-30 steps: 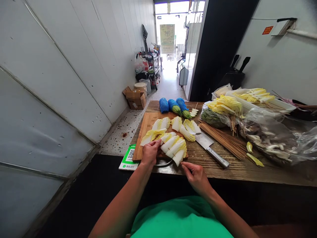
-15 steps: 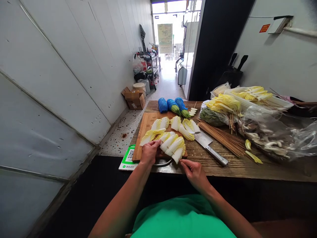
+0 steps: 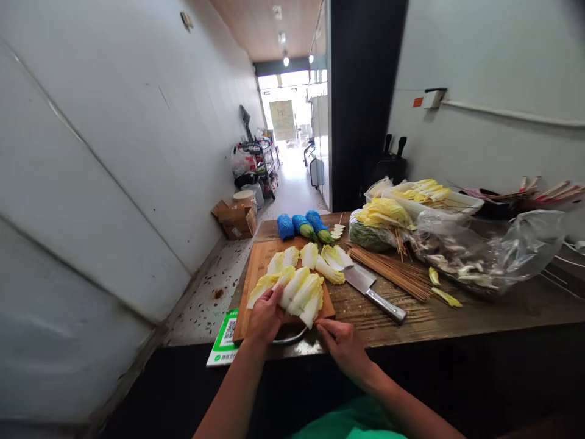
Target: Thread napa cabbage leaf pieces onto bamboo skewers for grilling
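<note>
My left hand (image 3: 265, 314) is closed on a row of overlapping napa cabbage leaves (image 3: 299, 294), its thumb on top and its other fingers mostly hidden. At the row's lower right end, my right hand (image 3: 342, 341) pinches what looks like the end of a thin bamboo skewer; most of it is hidden by the leaves. The row is held over the near part of a wooden cutting board (image 3: 260, 259). More loose cabbage leaves (image 3: 283, 261) lie behind it. Right of the board rests a cleaver (image 3: 372, 292), its handle toward the near right.
Bamboo skewers (image 3: 393, 271) lie beyond the cleaver. Several blue-netted vegetables (image 3: 301, 225) sit behind the board. At right are a white tray (image 3: 461, 204) of cabbage skewers and a plastic bag of mushrooms (image 3: 470, 262). A green QR-code sign (image 3: 226, 335) stands at the left edge.
The view has tilted up and turned right, so the table sits lower and further left. My left hand now has the cabbage row raised a little off the board; my right hand still pinches its end.
</note>
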Demonstrator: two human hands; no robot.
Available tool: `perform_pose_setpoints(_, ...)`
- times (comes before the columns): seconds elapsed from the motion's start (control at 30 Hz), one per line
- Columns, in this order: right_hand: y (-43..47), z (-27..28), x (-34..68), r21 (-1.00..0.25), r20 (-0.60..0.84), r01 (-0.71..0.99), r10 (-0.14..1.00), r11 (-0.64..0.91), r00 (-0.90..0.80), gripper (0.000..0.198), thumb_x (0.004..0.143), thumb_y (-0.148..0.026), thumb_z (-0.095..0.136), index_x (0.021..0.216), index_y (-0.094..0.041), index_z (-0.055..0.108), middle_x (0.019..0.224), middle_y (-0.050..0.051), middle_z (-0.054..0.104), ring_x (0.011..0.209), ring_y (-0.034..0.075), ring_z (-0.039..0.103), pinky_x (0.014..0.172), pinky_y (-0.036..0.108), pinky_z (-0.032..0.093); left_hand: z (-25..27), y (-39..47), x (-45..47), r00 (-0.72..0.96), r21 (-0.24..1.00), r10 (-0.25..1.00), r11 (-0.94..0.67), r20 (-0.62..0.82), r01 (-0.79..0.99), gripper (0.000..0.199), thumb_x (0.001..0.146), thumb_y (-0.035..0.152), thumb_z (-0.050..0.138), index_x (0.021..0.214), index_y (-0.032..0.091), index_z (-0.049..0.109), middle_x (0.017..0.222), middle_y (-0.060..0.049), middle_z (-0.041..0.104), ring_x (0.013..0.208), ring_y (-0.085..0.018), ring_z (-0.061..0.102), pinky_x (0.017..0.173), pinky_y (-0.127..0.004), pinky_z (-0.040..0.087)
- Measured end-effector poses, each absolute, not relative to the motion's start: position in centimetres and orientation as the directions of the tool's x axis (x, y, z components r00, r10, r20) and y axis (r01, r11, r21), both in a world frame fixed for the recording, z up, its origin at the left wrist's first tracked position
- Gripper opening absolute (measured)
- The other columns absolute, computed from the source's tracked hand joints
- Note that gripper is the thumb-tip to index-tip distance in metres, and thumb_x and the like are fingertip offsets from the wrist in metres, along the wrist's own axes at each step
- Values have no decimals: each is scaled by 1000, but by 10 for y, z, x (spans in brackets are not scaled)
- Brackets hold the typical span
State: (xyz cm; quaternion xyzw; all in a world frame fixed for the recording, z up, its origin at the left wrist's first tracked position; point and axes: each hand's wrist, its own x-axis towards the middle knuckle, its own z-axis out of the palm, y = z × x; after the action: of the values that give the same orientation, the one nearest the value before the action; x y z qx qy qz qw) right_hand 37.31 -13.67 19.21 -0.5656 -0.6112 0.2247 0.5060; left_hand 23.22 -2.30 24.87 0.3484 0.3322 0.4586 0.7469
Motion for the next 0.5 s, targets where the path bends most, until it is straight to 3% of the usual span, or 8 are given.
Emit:
perform_pose_setpoints(0.17, -144, 191, 374, -837, 448, 434, 872, 333, 197, 31, 89, -34, 45, 106, -19, 65, 101, 9, 69, 93, 21, 65, 83, 31, 50, 269, -10, 225, 287, 840, 955, 215, -75, -498, 24, 68, 22, 70, 90, 12, 67, 91, -7, 69, 76, -17, 65, 70, -26, 54)
perform_pose_setpoints(0.27, -152, 200, 380, -806, 538, 421, 810, 415, 234, 29, 90, -30, 42, 101, -19, 66, 94, 8, 71, 87, 18, 66, 79, 28, 50, 279, -7, 229, 265, 877, 963, 167, -47, -451, 33, 65, 27, 72, 95, 14, 66, 91, -7, 69, 79, -20, 65, 73, -30, 54)
perform_pose_setpoints(0.33, -155, 215, 388, -804, 564, 406, 773, 433, 291, 27, 89, -30, 43, 95, -19, 67, 86, 7, 71, 80, 17, 65, 74, 27, 50, 284, -11, 235, 274, 913, 961, 81, 34, -399, 45, 67, 39, 69, 107, 18, 63, 102, -8, 67, 93, -24, 63, 82, -35, 52)
perform_pose_setpoints(0.4, -157, 235, 402, -854, 512, 325, 769, 406, 383, 26, 88, -33, 47, 89, -18, 67, 75, 5, 68, 66, 14, 62, 63, 24, 48, 287, -15, 240, 265, 959, 953, -71, 146, -275, 55, 68, 47, 65, 118, 24, 57, 114, -7, 63, 105, -27, 58, 89, -40, 48)
perform_pose_setpoints(0.5, -160, 270, 439, -936, 333, 46, 836, 349, 436, 28, 84, -41, 53, 85, -16, 66, 47, -5, 48, 39, 6, 39, 39, 18, 32, 287, -20, 237, 163, 942, 955, -277, 248, 189, 53, 69, 50, 62, 116, 27, 59, 114, -6, 63, 111, -31, 53, 93, -47, 43)
